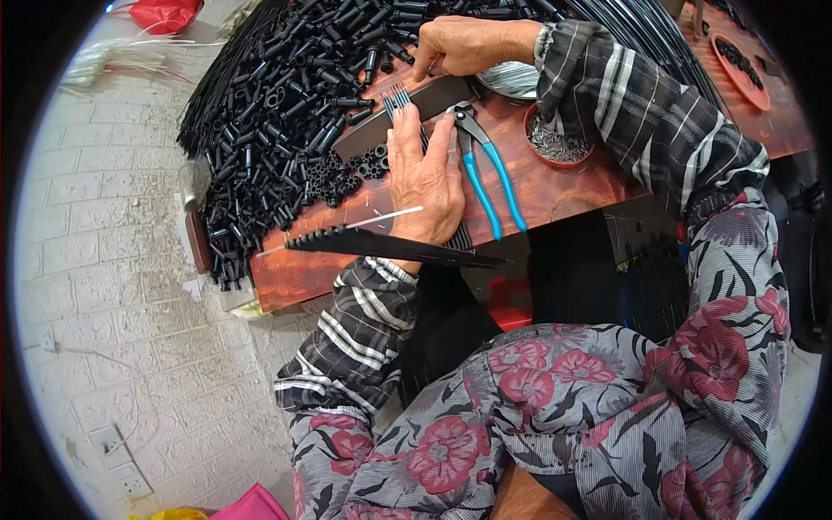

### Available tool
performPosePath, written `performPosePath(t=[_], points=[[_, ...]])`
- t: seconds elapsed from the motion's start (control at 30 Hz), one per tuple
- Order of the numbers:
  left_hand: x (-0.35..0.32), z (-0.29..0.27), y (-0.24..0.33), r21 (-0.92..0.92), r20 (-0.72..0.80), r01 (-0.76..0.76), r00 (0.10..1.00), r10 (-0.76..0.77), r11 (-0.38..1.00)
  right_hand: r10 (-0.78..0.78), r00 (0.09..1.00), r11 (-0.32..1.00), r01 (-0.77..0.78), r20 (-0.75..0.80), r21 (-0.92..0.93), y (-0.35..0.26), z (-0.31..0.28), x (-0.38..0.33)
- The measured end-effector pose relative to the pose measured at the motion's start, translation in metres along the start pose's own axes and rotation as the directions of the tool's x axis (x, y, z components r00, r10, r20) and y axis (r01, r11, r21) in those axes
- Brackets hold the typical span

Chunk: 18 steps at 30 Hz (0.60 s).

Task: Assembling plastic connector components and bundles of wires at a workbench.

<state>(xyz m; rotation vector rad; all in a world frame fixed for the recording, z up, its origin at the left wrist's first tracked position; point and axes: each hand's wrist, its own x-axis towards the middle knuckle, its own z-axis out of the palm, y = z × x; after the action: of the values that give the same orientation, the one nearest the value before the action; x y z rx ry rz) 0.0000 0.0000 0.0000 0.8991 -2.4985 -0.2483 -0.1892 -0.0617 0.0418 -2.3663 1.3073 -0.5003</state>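
The left hand [425, 182] lays straight fingers on thin, shiny grey sticks [396, 99] at the brown bar [444, 95]; behind it, the right hand [464, 48] bends its fingers, gripping or not I can't tell.

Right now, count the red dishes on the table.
2: the near dish right of the pliers, the far dish towards the table's right end. More may be hidden.

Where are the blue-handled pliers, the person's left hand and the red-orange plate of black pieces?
Blue-handled pliers [501, 171]: head view, on the right-hand handle.
Left hand [423, 180]: head view, back of the hand.
Red-orange plate [757, 98]: head view, bare part near its lower rim.
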Motion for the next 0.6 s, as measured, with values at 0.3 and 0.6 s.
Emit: performPosePath(t=[0.3, 0.6], points=[[0.001, 0.000, -0.001, -0.015, -0.025, -0.005, 1.000, 0.005, 1.000, -0.027, 0.996, 0.999, 0.029, -0.081, 0.018, 0.007, 0.005, 0.001], [0.005, 0.003, -0.010, -0.021, -0.023, -0.005, 1.000, 0.005, 1.000, 0.004, 0.995, 0.997, -0.011, -0.095, -0.077, 0.008, 0.002, 0.010]])
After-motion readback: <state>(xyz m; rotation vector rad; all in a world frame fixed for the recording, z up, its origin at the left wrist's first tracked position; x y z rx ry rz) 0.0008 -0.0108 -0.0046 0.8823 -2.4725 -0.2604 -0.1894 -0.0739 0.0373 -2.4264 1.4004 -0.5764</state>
